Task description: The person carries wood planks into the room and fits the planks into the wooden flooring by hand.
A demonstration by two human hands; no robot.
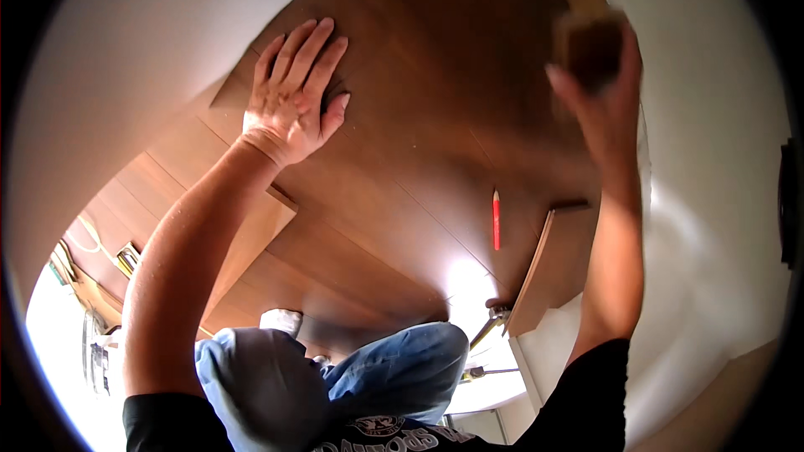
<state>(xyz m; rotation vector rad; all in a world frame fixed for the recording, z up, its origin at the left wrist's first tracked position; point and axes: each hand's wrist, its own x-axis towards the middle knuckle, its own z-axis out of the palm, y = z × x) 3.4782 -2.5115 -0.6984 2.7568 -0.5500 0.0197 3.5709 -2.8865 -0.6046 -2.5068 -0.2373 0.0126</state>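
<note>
We press our left hand (289, 96) spread flat on the floor plank (402, 117), pinning it; our right hand (599, 88) grips a blurred wooden block (590, 46) raised near the wall. A red pencil (496, 219) lies nearby.

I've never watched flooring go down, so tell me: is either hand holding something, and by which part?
The right hand grips a blurred brown block around its lower part. The left hand holds nothing; it lies flat on the brown floorboards.
</note>
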